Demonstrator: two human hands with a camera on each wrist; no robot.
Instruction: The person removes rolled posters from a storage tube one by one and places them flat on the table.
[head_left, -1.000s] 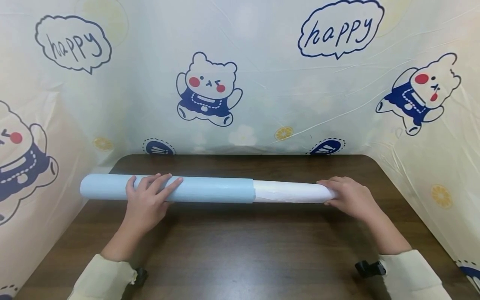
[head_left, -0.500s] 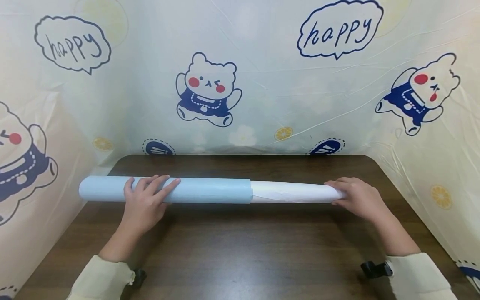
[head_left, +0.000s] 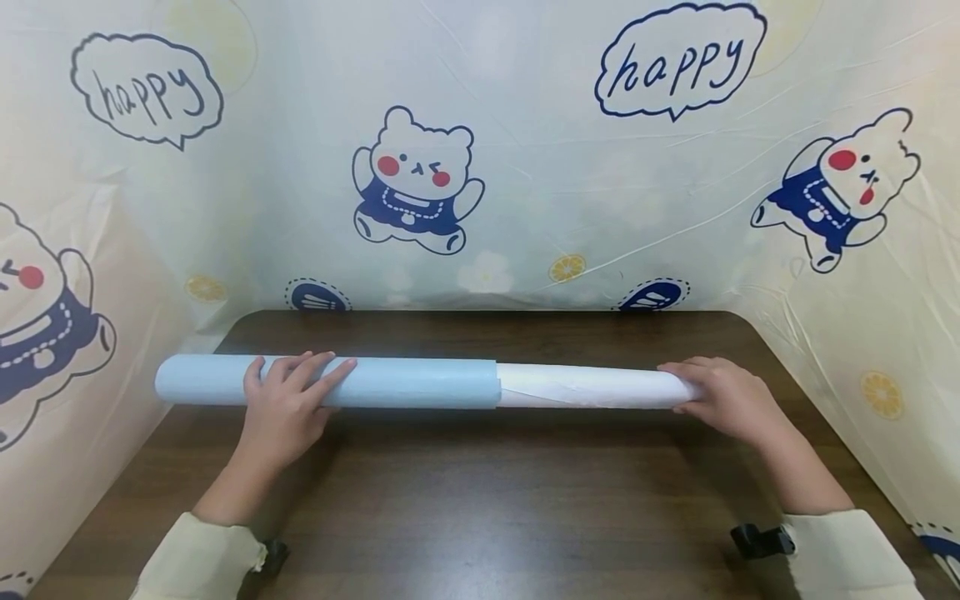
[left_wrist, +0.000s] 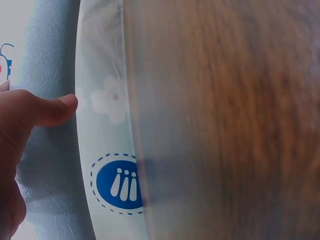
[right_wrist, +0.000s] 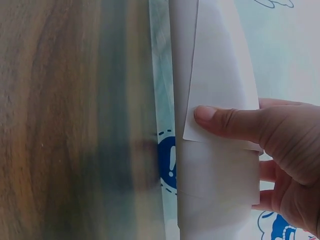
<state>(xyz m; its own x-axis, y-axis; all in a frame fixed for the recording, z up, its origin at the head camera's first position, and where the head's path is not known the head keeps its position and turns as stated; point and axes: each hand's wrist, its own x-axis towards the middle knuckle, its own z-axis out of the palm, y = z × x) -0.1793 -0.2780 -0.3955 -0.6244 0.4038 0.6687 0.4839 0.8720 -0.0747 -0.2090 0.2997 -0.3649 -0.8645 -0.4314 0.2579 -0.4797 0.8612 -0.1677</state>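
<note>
A long light blue roll (head_left: 420, 383) with a creased, leathery surface lies crosswise above the table. My left hand (head_left: 288, 408) grips it left of its middle, fingers spread over the top. In the left wrist view the thumb (left_wrist: 55, 110) wraps round the near side of the roll. Out of the blue roll's right end sticks a narrower white paper roll (head_left: 585, 387). Near its far right end my right hand (head_left: 727, 400) holds it. In the right wrist view the thumb (right_wrist: 220, 120) presses at a loose sheet corner, with fingers behind. The white roll's inner part is hidden inside the blue one.
The brown wooden table (head_left: 480, 492) spreads under and in front of the rolls. A printed cloth (head_left: 525, 167) with bears and "happy" bubbles stands behind it and along both sides. Black wrist straps (head_left: 761, 542) sit at the sleeve cuffs.
My right hand has moved right with the white paper roll, so more white shows outside the blue roll. The left hand and blue roll have shifted slightly left.
</note>
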